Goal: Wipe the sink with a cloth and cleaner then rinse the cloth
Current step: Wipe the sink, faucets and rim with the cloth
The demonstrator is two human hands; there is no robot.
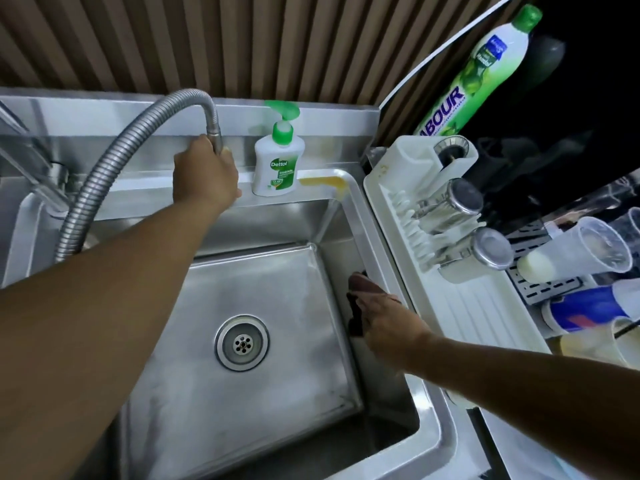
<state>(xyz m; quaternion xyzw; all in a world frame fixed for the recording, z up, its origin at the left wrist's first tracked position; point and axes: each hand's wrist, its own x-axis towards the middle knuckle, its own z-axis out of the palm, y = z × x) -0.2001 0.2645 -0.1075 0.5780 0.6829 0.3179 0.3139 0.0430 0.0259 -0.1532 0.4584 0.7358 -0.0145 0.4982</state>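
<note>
A stainless steel sink (270, 285) fills the middle, with a round drain (242, 342) in its floor. My left hand (204, 174) grips the end of the flexible metal faucet hose (104, 174) above the sink's back ledge. My right hand (388, 320) presses a dark reddish cloth (360, 289) against the sink's right inner wall, just under the rim. A white Dettol pump bottle (277, 168) with a green top stands on the back ledge, right of my left hand. A yellowish liquid (325, 183) lies on the ledge's back right corner and runs down the wall.
A white dish rack (450, 306) sits right of the sink, holding two steel cups (450, 206). A tall green-capped cleaner bottle (485, 71) stands behind it. Plastic cups (599, 251) and a blue can (585, 308) lie at the far right. A ribbed wooden wall is behind.
</note>
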